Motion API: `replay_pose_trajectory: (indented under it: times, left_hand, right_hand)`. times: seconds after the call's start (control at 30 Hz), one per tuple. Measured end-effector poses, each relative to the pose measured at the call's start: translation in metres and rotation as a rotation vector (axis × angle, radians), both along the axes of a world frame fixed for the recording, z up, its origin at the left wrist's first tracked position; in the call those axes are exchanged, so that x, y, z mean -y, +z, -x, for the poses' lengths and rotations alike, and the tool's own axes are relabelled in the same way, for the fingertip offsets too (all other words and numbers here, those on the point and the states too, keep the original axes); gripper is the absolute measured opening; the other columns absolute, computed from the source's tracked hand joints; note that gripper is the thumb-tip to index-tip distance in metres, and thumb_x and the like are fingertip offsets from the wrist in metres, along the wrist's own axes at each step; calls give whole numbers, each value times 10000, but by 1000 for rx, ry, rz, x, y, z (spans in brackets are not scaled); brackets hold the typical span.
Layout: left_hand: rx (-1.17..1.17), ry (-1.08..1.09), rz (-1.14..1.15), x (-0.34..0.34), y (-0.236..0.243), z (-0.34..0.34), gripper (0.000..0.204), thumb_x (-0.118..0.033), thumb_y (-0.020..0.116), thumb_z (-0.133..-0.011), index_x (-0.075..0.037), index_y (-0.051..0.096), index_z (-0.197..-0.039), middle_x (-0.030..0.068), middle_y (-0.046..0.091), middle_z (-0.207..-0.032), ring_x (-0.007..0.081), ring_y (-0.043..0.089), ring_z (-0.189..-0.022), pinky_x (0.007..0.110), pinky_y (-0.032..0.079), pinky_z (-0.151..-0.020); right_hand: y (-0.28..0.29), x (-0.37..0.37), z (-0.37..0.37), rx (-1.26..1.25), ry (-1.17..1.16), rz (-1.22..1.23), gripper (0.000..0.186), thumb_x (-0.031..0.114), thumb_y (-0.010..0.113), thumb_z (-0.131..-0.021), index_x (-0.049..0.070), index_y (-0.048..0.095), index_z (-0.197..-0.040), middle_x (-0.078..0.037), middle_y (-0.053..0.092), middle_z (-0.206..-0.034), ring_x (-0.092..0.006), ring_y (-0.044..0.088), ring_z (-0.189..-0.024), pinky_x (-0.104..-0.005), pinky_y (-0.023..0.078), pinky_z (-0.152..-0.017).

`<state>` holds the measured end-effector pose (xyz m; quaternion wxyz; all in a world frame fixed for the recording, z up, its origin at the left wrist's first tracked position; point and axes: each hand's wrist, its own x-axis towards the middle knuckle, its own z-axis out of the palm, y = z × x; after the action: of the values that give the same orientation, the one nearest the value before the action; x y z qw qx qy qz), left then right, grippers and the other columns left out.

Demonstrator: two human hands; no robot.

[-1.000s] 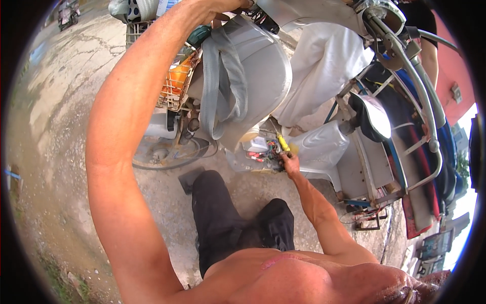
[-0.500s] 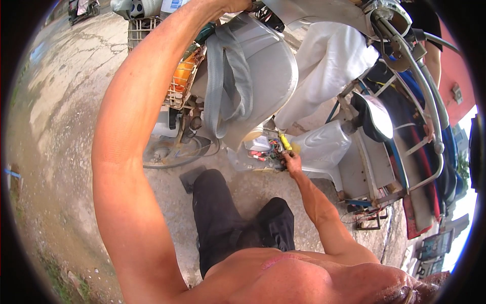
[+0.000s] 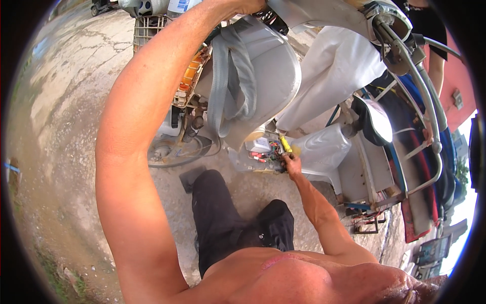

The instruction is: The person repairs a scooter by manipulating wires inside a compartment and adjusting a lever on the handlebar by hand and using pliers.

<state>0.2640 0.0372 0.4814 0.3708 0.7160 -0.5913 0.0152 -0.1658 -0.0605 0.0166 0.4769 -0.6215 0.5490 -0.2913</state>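
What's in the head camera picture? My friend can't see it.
A person's right hand holds a yellow tool beside colourful wires on a grey vehicle. The left hand is at the picture's top edge, partly cut off.

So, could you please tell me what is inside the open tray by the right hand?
A white box, red pieces and coloured wires show. The right hand covers part of the right end; what lies beneath the wires is hidden.

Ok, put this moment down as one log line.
left hand: upper picture edge, grip unclear | right hand: holding yellow-handled tool | coloured wires: exposed, beside tool | white box: left of wires
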Motion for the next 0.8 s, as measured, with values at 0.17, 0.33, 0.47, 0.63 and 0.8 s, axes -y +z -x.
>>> replay_pose_trajectory:
  times: [0.17,0.33,0.47,0.63,0.8]
  left_hand:
    - [221,-163,245,41,-14,-23,248,-180,692,-750,-43,735,-952,191,714,-948,322,682,-858,410,537,-746]
    - [760,-127,13,66,13,-52,184,-154,688,-723,-69,728,-881,190,699,-882,321,660,-795,421,531,-700]
    - [-9,-121,-248,30,10,-9,93,-62,631,-728,-58,674,-811,125,628,-768,268,582,-678,429,475,-553]
    - [-396,-39,-210,-1,14,-1,61,-97,617,-801,-68,650,-845,108,599,-753,262,556,-649,429,461,-533]
    - [-444,-97,-24,-23,13,13,69,-145,635,-826,-91,663,-860,70,596,-737,221,516,-595,409,418,-505]
  right_hand:
    - [7,-3,5,0,-8,6,219,263,656,-923,51,664,-866,-31,619,-649,-105,513,-534,-264,388,-498]
    - [1,-9,-27,60,13,-1,209,256,660,-922,53,649,-876,-24,616,-665,-100,520,-547,-260,392,-510]
    - [3,-2,6,33,-20,-14,193,228,682,-915,35,677,-918,-16,661,-759,-84,524,-566,-250,395,-494]
    - [9,-9,-11,13,3,-14,230,277,659,-920,52,656,-869,-32,618,-658,-96,497,-538,-265,375,-508]
    - [8,-5,-4,35,-9,-23,231,275,661,-917,48,663,-874,-33,621,-653,-97,503,-540,-264,385,-515]
